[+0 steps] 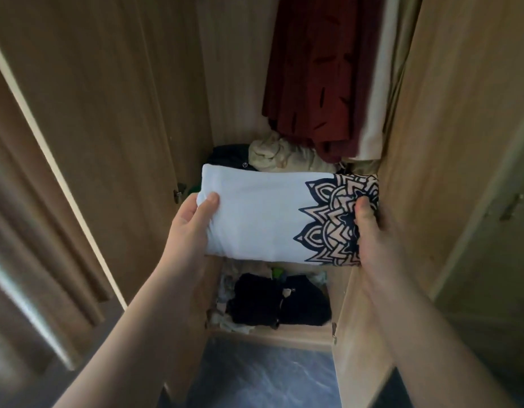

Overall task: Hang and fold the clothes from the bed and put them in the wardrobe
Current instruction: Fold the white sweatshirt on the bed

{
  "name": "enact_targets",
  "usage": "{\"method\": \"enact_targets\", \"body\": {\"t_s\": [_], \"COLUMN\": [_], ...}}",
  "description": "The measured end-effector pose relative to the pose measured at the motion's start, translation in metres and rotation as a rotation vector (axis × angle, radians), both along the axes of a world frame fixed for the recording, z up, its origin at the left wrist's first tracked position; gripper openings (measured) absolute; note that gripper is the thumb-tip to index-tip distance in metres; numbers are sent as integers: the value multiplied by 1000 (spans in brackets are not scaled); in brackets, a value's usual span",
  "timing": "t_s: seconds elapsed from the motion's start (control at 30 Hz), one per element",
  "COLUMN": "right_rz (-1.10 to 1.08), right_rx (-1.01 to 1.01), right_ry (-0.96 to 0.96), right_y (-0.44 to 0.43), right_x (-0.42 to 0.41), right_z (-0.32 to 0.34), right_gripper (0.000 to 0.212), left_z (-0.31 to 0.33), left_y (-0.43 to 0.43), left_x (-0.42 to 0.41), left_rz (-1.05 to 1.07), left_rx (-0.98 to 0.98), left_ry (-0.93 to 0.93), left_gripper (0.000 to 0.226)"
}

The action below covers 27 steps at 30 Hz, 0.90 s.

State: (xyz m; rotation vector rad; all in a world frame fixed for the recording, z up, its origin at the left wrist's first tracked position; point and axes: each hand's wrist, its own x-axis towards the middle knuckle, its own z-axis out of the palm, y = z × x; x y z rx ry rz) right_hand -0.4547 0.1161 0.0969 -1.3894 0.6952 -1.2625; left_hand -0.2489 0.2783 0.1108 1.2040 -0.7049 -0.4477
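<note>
Squarely at the mouth of the open wardrobe (107, 113), the folded white shirt (260, 219) was held level. The left grip (190, 222) curled round its plain edge, thumb on top; the right grip (369, 231) clasped the printed end likewise. Just behind lay a crumpled beige cloth (278, 156) under a hanging dark red garment (313, 83); black clothes (278, 301) lay below.

No readable text, small round logo (245, 165) on black garment (225, 156), illegible

Wardrobe base (272, 338): black clothes (278, 301), pale crumpled garments (225, 293).
</note>
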Motion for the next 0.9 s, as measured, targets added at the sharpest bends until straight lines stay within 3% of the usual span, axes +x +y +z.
{"method": "enact_targets", "body": {"t_s": [0.1,0.23,0.37,0.63,0.9], "right_rz": [44,102,79,-24,-70], "right_rx": [41,68,55,106,148], "right_ry": [2,27,64,76,150], "right_y": [-46,-94,-141,-234,-302], "right_x": [22,58,99,214,320], "right_z": [-3,-11,-13,-45,-69], "right_gripper": [36,7,21,12,11], "left_z": [-3,-13,-20,-45,-63], "left_y": [-41,-89,-141,-250,-334], "left_x": [16,46,89,213,331], "left_rz": [53,117,98,7,10], "left_rx": [-2,7,17,45,155], "left_ry": [-8,31,36,161,-9], "left_gripper": [24,28,37,19,15]}}
